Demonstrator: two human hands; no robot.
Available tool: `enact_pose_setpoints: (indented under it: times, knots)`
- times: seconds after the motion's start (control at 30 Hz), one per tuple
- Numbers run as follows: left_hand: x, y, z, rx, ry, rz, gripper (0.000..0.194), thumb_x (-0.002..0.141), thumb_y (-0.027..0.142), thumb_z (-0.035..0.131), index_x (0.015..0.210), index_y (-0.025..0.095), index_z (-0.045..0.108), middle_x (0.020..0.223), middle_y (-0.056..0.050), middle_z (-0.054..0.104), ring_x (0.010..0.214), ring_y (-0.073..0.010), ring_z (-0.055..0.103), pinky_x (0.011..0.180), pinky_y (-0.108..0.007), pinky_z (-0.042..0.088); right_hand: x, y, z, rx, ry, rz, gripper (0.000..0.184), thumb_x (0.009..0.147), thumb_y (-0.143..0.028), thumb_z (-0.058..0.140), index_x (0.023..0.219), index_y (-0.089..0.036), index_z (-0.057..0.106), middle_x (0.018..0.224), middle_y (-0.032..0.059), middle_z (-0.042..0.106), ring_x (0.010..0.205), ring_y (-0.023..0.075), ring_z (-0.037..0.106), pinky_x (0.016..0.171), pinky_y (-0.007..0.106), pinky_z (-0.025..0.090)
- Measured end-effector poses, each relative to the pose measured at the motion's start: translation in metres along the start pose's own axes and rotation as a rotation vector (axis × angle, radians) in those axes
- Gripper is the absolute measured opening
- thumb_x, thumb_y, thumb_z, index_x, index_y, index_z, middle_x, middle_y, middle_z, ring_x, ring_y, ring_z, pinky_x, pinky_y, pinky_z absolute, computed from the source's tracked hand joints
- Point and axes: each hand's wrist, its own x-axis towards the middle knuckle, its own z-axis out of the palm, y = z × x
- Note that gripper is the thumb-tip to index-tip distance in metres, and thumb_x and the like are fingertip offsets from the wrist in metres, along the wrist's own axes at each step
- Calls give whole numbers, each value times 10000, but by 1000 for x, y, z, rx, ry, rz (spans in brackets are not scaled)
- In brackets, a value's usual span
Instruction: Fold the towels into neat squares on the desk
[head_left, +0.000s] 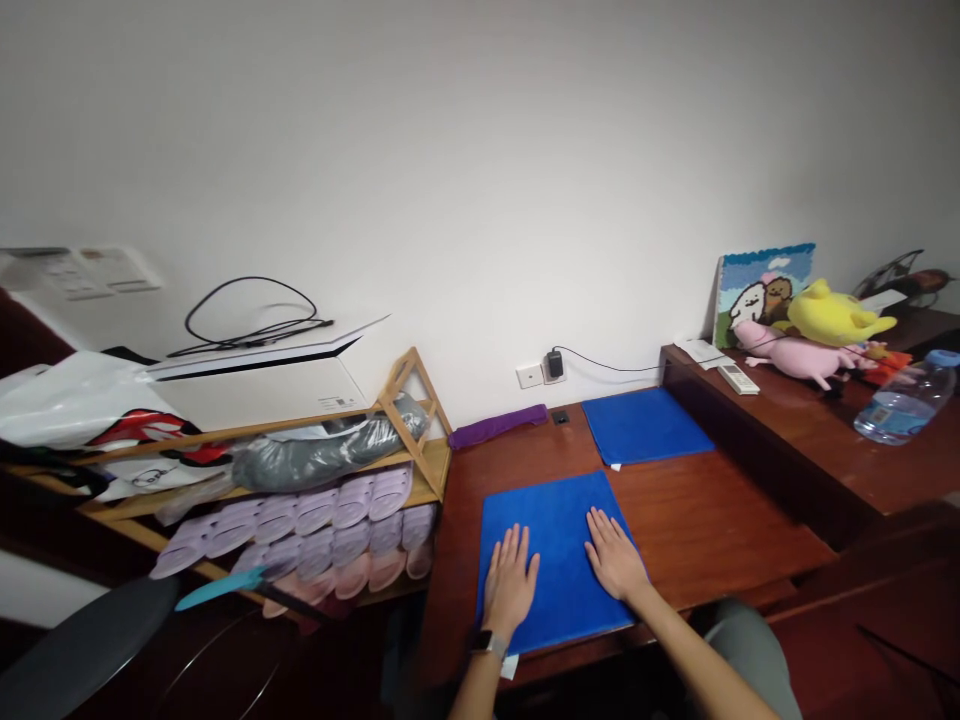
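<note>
A blue cloth (559,560) lies flat on the wooden desk (720,510), its near edge close to the desk's front. Palm down on its left part rests my left hand (511,585), fingers stretched out, a watch (489,643) on the wrist. My right hand (616,560) lies flat on the cloth's right part, fingers extended. Neither hand grips anything. A white tag (509,667) pokes out below the cloth's near edge. Farther back on the desk is a second blue cloth (646,425), and a purple folded cloth (499,427) lies along the wall.
To the left stands a wooden rack (427,465) with several lilac and pink slippers (315,510) and a white box (262,390) on top. On the raised right surface are plush toys (795,355), a remote (738,378) and a water bottle (904,405). A black charger (554,363) is plugged into the wall.
</note>
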Motion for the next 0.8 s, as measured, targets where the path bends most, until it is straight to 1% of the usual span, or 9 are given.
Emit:
enact_pose_setpoints:
  times: [0.1,0.2,0.27,0.33,0.4,0.47,0.57,0.67,0.8]
  knots:
    - [-18,-37,-1,51,36,-113,634,1074,490,286,1638,202,292,1669,-101,370,1548,-271,342,1260,-527,307,3,-2,-6,-10,-21,14,675,1076,-478,179,1640,-117,256,1705,91,222,1593,227,187,1303,451,176]
    - [-25,-46,-10,81,87,-163,629,1070,436,283,1623,140,325,1628,-140,435,1520,-283,396,1257,-531,315,6,-7,-12,-30,-70,39,680,1076,-470,187,1635,-90,262,1705,105,216,1594,238,176,1302,446,179]
    - [-24,-29,-17,72,149,-132,605,1072,380,281,1626,140,314,1629,-139,436,1527,-280,383,1264,-527,308,4,-13,-13,-38,-80,54,688,1078,-478,182,1629,-77,275,1700,120,227,1590,247,192,1299,443,192]
    - [-22,5,-21,31,181,-37,589,1079,349,279,1643,180,266,1657,-106,394,1549,-262,338,1271,-513,304,-2,-20,-10,-37,-26,33,682,1083,-477,167,1632,-87,270,1701,120,225,1589,245,197,1297,443,198]
    - [-20,45,-20,-35,138,100,590,1088,364,277,1655,214,209,1683,-71,349,1561,-232,310,1275,-479,313,-13,-26,-2,-35,40,-38,654,1086,-451,165,1641,-117,254,1707,99,215,1593,232,182,1299,442,198]
    - [-21,79,-16,-96,55,198,599,1095,404,265,1661,232,169,1694,-44,326,1564,-201,301,1279,-447,314,-25,-29,8,-42,46,-105,623,1086,-421,185,1640,-147,266,1707,79,220,1595,230,171,1300,447,197]
    - [-25,103,-8,-147,-33,235,621,1093,460,247,1663,230,153,1702,-37,304,1567,-193,293,1287,-447,299,-38,-29,15,-52,0,-107,619,1088,-434,195,1629,-154,305,1700,84,238,1593,241,180,1299,457,198]
    - [-31,87,-5,-135,-56,176,651,1082,504,253,1662,219,173,1707,-55,285,1572,-232,284,1283,-488,297,-40,-31,14,-44,2,-69,644,1089,-464,166,1633,-141,288,1699,87,241,1589,238,198,1299,452,197]
    - [-48,36,-7,-41,-34,-85,669,1071,501,268,1661,193,199,1687,-96,323,1565,-282,297,1272,-529,304,-37,-28,10,-18,20,-41,664,1084,-495,158,1640,-156,285,1696,66,260,1583,234,227,1301,434,196]
